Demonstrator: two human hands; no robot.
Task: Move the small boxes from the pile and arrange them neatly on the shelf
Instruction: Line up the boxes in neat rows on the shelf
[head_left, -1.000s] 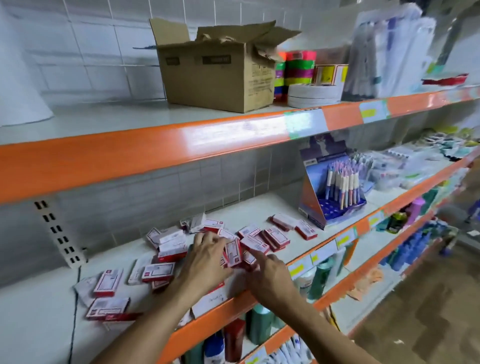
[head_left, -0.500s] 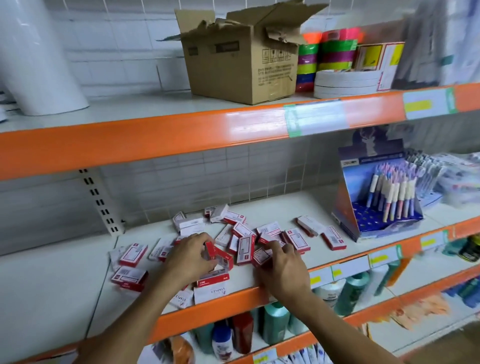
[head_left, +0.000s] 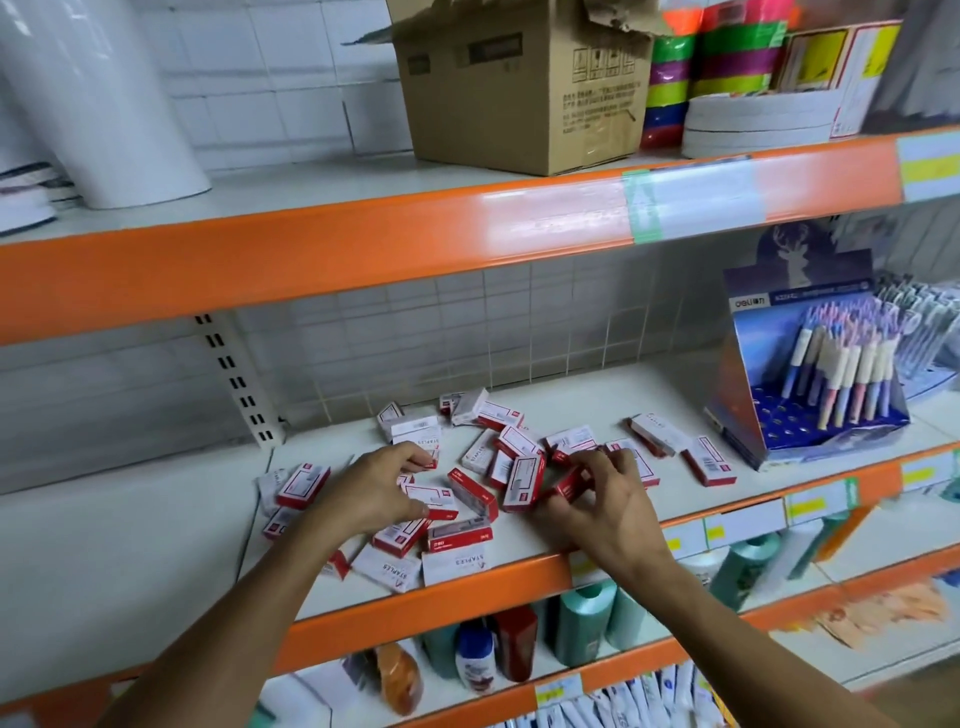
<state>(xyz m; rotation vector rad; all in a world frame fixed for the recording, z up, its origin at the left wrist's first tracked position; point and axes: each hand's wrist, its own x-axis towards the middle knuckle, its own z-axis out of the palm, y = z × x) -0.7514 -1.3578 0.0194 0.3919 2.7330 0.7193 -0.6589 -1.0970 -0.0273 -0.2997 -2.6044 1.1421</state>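
Note:
Several small red-and-white staple boxes (head_left: 521, 474) lie in a loose pile on the white middle shelf (head_left: 597, 405). More of them lie apart at the right (head_left: 707, 461) and at the left (head_left: 303, 484). My left hand (head_left: 371, 488) reaches into the left side of the pile, its fingers and thumb curled round one box (head_left: 434, 500). My right hand (head_left: 613, 504) is at the right side of the pile. Its fingertips pinch a red box (head_left: 569, 483) that is tilted up off the shelf.
A blue pen display stand (head_left: 810, 374) is at the right of the same shelf. On the shelf above are a cardboard carton (head_left: 519, 88), coloured tape rolls (head_left: 727, 57) and white rolls (head_left: 104, 104). Bottles (head_left: 587, 623) fill the shelf below the orange front edge (head_left: 441, 587).
The view has swung left and come closer to the pile. Both hands stayed in the pile; the right hand has shifted and now pinches a red box.

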